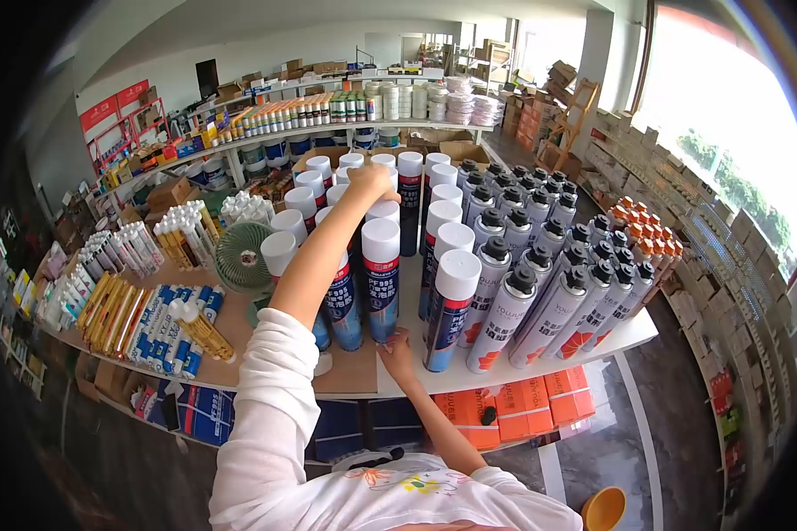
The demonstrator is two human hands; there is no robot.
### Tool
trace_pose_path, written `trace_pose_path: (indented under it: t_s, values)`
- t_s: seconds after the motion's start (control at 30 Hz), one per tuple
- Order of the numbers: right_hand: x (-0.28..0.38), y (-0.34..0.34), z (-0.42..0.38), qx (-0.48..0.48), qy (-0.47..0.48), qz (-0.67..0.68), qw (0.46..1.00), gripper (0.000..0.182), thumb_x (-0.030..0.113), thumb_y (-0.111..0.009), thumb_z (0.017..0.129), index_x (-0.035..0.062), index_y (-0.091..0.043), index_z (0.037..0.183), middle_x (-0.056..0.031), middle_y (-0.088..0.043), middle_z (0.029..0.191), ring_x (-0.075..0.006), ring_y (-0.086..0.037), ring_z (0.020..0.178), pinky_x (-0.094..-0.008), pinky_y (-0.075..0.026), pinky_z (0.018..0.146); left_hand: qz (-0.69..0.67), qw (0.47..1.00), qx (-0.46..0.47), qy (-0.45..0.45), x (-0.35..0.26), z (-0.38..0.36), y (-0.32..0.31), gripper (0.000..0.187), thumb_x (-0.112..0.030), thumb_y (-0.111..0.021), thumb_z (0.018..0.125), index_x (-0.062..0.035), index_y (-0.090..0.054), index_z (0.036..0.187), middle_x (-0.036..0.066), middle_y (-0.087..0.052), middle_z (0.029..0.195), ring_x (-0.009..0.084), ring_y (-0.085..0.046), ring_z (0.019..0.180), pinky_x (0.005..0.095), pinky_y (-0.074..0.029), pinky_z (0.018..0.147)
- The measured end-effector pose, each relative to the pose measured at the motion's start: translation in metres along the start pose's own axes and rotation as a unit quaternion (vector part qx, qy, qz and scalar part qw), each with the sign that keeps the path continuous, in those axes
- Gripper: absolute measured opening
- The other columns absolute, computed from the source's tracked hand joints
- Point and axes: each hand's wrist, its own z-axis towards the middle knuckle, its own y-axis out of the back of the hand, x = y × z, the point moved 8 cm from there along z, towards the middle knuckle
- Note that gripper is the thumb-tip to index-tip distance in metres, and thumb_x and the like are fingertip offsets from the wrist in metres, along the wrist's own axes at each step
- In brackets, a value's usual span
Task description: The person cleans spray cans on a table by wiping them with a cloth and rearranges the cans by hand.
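Rows of white-capped spray cans with blue and red labels stand on the table point(354, 379). My left hand point(372, 183) reaches over them, its fingers bent down round the white cap of a can in a middle row; the fingertips are partly hidden. At the table's front edge, my right hand point(398, 356) has its fingers apart beside the base of a front can point(381, 283), touching or nearly touching it. Just to the right stands another white-capped can point(452, 310), with silver cans with black tops point(503, 320) beyond it.
Orange-topped cans point(651, 232) stand at the right. A green fan point(243, 257), gold tubes point(115, 310) and white-and-blue tubes point(164, 327) are on the left. Orange boxes point(522, 409) lie below the table edge. A stocked shelf point(283, 131) runs behind.
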Motion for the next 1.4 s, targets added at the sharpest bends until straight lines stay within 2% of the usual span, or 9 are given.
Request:
trace_pose_path:
  t_s: [0.1,0.2,0.33,0.63,0.87,1.13,1.2,1.27,1.4]
  values:
    - [0.012,0.006,0.002,-0.025,0.015,-0.038,0.999,0.061,0.005,-0.073,0.077,-0.0027,-0.038,0.126,-0.0211,-0.059,0.101,-0.0323,-0.065,0.084,-0.04,-0.052,0.074,-0.044,0.998,-0.05,-0.012,0.002,0.0,0.005,0.08,-0.055,-0.083,0.062,-0.0084,-0.063,0.124,0.013,-0.057,0.134,0.0282,-0.061,0.116,0.0441,-0.05,0.094]
    - [0.017,0.008,-0.004,-0.014,-0.018,-0.013,1.0,0.062,0.006,-0.073,0.076,-0.0024,-0.038,0.126,-0.0199,-0.06,0.099,-0.033,-0.064,0.087,-0.0407,-0.052,0.075,-0.116,0.987,-0.103,-0.044,0.002,-0.009,0.005,0.07,-0.044,-0.086,0.063,0.0019,-0.066,0.112,0.02,-0.064,0.12,0.0324,-0.065,0.107,0.0423,-0.055,0.088]
    - [0.018,0.007,-0.004,0.005,-0.009,-0.011,1.0,0.062,0.005,-0.074,0.076,-0.0028,-0.038,0.126,-0.02,-0.06,0.097,-0.0335,-0.063,0.087,-0.042,-0.051,0.074,-0.14,0.983,-0.107,-0.046,0.003,-0.012,0.005,0.062,-0.041,-0.086,0.064,0.003,-0.07,0.104,0.022,-0.068,0.109,0.0341,-0.067,0.101,0.0421,-0.056,0.085]
    - [0.014,0.006,-0.008,0.015,-0.045,0.013,0.999,0.057,0.003,-0.071,0.077,-0.0026,-0.038,0.124,-0.0217,-0.06,0.097,-0.0352,-0.062,0.087,-0.0429,-0.05,0.075,-0.131,0.984,-0.097,-0.066,0.001,-0.009,0.006,0.06,-0.04,-0.085,0.065,0.0013,-0.07,0.107,0.02,-0.068,0.112,0.0343,-0.067,0.103,0.0423,-0.056,0.087]
    - [0.013,0.004,-0.006,0.028,-0.051,0.037,0.998,0.058,0.003,-0.073,0.076,-0.0017,-0.039,0.123,-0.0203,-0.063,0.098,-0.0313,-0.066,0.086,-0.0398,-0.053,0.074,-0.092,0.991,-0.067,-0.073,-0.001,-0.021,0.019,0.075,-0.064,-0.069,0.074,0.0007,-0.069,0.11,0.021,-0.066,0.119,0.034,-0.065,0.108,0.0443,-0.054,0.091]
    - [-0.002,-0.004,-0.001,0.007,0.024,-0.004,1.0,0.052,0.004,-0.072,0.077,-0.0018,-0.042,0.119,-0.0198,-0.063,0.098,-0.0318,-0.067,0.085,-0.0395,-0.054,0.071,-0.021,0.991,0.026,-0.132,-0.002,-0.055,0.0,0.088,-0.072,-0.066,0.071,0.004,-0.066,0.115,0.023,-0.064,0.119,0.0374,-0.063,0.109,0.0446,-0.053,0.091]
    - [0.002,-0.004,-0.001,0.001,0.065,-0.035,0.997,0.049,0.003,-0.071,0.077,-0.0016,-0.043,0.117,-0.0195,-0.062,0.1,-0.032,-0.067,0.084,-0.0393,-0.054,0.071,-0.091,0.988,-0.017,-0.12,0.001,-0.062,0.007,0.079,-0.061,-0.071,0.068,0.0085,-0.068,0.104,0.027,-0.066,0.11,0.0365,-0.067,0.098,0.0431,-0.054,0.083]
    - [-0.007,-0.002,-0.001,0.012,-0.011,0.029,0.999,0.045,0.002,-0.071,0.077,-0.0004,-0.045,0.114,-0.0176,-0.06,0.105,-0.0318,-0.067,0.083,-0.0387,-0.054,0.07,-0.147,0.981,-0.051,-0.114,0.002,-0.07,0.013,0.066,-0.048,-0.075,0.065,0.0105,-0.07,0.096,0.028,-0.068,0.1,0.0365,-0.069,0.088,0.0416,-0.056,0.076]
    - [0.003,0.0,0.001,-0.019,0.08,-0.041,0.996,0.044,0.002,-0.07,0.077,0.0001,-0.046,0.113,-0.017,-0.061,0.104,-0.0308,-0.067,0.082,-0.038,-0.054,0.07,-0.163,0.972,-0.118,-0.121,-0.002,-0.073,0.016,0.067,-0.047,-0.075,0.066,0.0122,-0.069,0.096,0.03,-0.068,0.097,0.0389,-0.07,0.087,0.0434,-0.057,0.077]
